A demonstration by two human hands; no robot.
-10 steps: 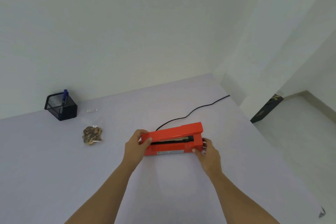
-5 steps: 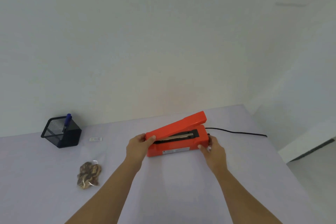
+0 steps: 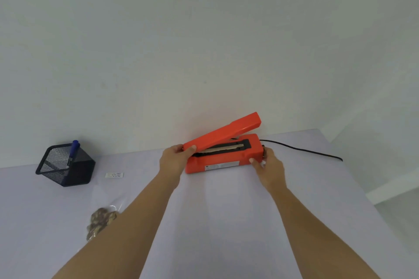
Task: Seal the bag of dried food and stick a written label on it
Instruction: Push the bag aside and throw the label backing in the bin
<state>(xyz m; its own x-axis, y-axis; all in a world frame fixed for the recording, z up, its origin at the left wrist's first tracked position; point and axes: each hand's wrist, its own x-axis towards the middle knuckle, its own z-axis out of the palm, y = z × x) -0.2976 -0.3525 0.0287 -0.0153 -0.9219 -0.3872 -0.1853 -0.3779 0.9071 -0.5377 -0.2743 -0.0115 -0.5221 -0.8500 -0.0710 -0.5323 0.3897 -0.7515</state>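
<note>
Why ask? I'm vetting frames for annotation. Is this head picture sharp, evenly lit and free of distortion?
Head view: soft, even light, faint shadows on the table, no hard glare; the orange sealer casts a reddish tint on the wall behind it; the print on the label is too soft to read; wide-angle stretch enlarges the forearms toward the bottom edge.

My left hand [image 3: 173, 159] grips the raised lid end of the orange heat sealer [image 3: 223, 154]; my right hand [image 3: 268, 166] holds its other end by the black cord [image 3: 301, 149]. The bag of dried food [image 3: 99, 222] lies near my left forearm, with the label [image 3: 114, 175] beside the mesh pen holder [image 3: 65, 164].
</note>
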